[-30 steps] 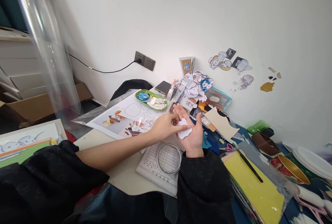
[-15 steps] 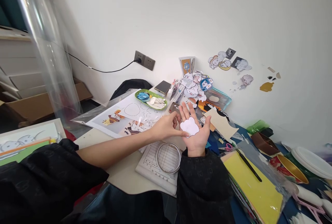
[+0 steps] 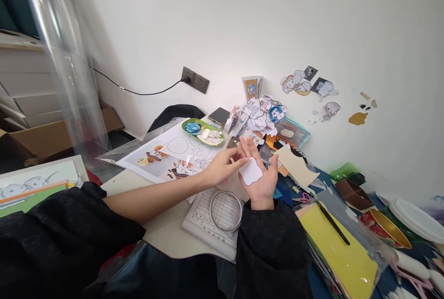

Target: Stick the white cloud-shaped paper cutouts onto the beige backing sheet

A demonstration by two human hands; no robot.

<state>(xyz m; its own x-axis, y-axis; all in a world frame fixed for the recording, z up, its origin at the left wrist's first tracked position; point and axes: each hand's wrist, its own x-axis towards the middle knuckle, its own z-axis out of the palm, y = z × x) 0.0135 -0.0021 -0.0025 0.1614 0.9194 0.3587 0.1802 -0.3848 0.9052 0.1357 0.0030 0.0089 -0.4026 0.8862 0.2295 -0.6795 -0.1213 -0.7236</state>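
Observation:
A white paper cutout (image 3: 251,171) with a wavy outline lies on the upturned palm of my right hand (image 3: 262,186). That hand is open, its fingers stretched out and the thumb apart. From the left, my left hand (image 3: 224,166) reaches over with thumb and fingers closed at the cutout's upper left edge. Its other fingertips are partly hidden. Below the hands, a ring-shaped coil (image 3: 210,218) rests on a printed grid sheet (image 3: 197,225).
Left of the hands lie printed sheets (image 3: 138,162) and a green tray (image 3: 204,125) of blue and white scraps. Character cutouts (image 3: 256,121) pile up by the wall. At right are yellow paper (image 3: 333,253), a black pen-like tool (image 3: 333,222) and pink-handled scissors (image 3: 305,197).
The white cutout has turned on the right palm and shifted slightly left. My left thumb has moved from its lower edge up to its upper left edge.

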